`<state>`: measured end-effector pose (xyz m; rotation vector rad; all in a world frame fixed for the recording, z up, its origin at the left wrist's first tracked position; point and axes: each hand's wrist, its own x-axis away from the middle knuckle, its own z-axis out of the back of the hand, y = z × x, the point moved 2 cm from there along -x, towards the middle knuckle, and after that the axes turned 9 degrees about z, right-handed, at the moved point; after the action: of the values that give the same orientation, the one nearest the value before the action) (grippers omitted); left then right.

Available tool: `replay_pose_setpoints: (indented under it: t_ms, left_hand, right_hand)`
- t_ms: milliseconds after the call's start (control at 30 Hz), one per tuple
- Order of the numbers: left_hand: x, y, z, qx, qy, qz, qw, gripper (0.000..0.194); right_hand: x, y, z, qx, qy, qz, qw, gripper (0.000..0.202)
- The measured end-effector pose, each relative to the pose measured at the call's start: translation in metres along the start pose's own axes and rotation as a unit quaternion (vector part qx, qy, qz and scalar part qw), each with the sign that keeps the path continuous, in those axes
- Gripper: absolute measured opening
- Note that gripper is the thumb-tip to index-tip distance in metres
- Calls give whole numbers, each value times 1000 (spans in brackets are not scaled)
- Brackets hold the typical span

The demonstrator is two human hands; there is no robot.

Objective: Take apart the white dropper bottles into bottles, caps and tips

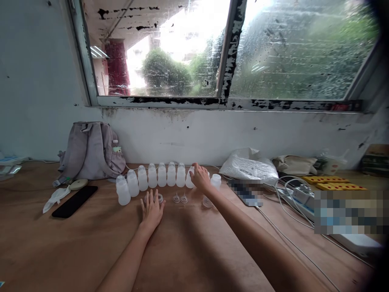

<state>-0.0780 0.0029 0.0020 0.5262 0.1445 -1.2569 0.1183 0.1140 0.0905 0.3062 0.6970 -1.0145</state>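
Frosted white baby bottles (pixel 152 176), several of them with clear domed caps, stand upright in a curved row along the back of the table. My right hand (pixel 199 178) reaches to the right part of this row, its fingers curled round the upper part of a bottle that it mostly hides. At the row's right end a bottle (pixel 216 181) shows no domed cap. My left hand (pixel 152 211) lies flat with fingers spread, over or beside clear ring-shaped pieces (pixel 160 198). Between my hands sit two clear bottle nipples (pixel 184 199). A clear cap (pixel 207 201) lies by my right forearm.
A grey backpack (pixel 88 152) leans on the wall at left, near a black phone (pixel 74 202) and a crumpled white wrapper (pixel 56 198). At right are a silvery plastic bag (pixel 249 166), a phone on a cable (pixel 245 193), a power strip (pixel 352 241) and yellow trays (pixel 340 186).
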Motion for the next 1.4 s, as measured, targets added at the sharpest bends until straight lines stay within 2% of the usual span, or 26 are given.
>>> replay_pose_setpoints:
  t_ms: [67, 133, 233, 300, 367, 433, 600, 700, 800, 867, 900, 1000, 1033, 1067, 1133, 1200, 1300, 1367, 1400]
  left_hand:
    - [1, 6, 10, 37, 44, -39, 998, 48]
    - [5, 16, 23, 86, 75, -99, 988, 45]
    - [16, 33, 40, 159, 87, -160, 970, 46]
    - [22, 43, 49, 198, 92, -160, 963, 55]
    - [27, 51, 55, 224, 94, -149, 959, 66]
    - [29, 57, 59, 241, 66, -143, 958, 66]
    - [35, 60, 69, 272, -93, -142, 947, 35]
    - [39, 58, 77, 292, -132, -114, 940, 30]
    - [41, 57, 82, 325, -169, -74, 928, 30]
    - [43, 57, 80, 375, -234, -35, 896, 31]
    - [44, 57, 78, 411, -286, -13, 865, 32]
    - [48, 57, 71, 517, -426, 37, 741, 34]
    - [48, 57, 69, 539, -444, 45, 714, 34]
    - [48, 57, 68, 551, -448, 48, 702, 34]
    - [46, 57, 69, 549, -435, 44, 712, 34]
    - [43, 58, 74, 516, -405, 27, 754, 35]
    - [40, 56, 89, 407, -296, -27, 863, 37]
    - [41, 48, 99, 300, -197, -72, 931, 37]
    - [41, 41, 102, 247, -159, -89, 952, 36]
  right_hand:
    - [10, -5, 11, -23, 15, 1, 1000, 30]
    - [23, -12, 27, -55, 65, 17, 996, 33]
    - [44, -25, 52, -154, 130, 34, 979, 38]
    - [57, -34, 64, -232, 128, 18, 964, 36]
    - [68, -41, 71, -319, 97, -7, 943, 33]
    - [77, -45, 72, -409, 61, -29, 910, 32]
    - [89, -41, 64, -557, 23, -107, 824, 36]
    - [93, -37, 59, -606, 15, -156, 780, 37]
    - [95, -39, 58, -627, 13, -171, 760, 36]
    - [94, -40, 59, -634, 13, -171, 754, 33]
    - [93, -41, 60, -637, 12, -169, 752, 32]
    - [89, -41, 64, -651, 2, -157, 743, 30]
    - [88, -41, 65, -654, -2, -152, 741, 29]
    - [86, -41, 65, -655, -4, -148, 741, 30]
    - [85, -43, 66, -651, -5, -149, 744, 30]
    - [84, -45, 65, -647, -3, -155, 747, 32]
    - [80, -41, 65, -654, 17, -162, 739, 32]
    - [76, -27, 67, -650, 68, -182, 735, 32]
    - [75, -17, 67, -637, 99, -196, 739, 33]
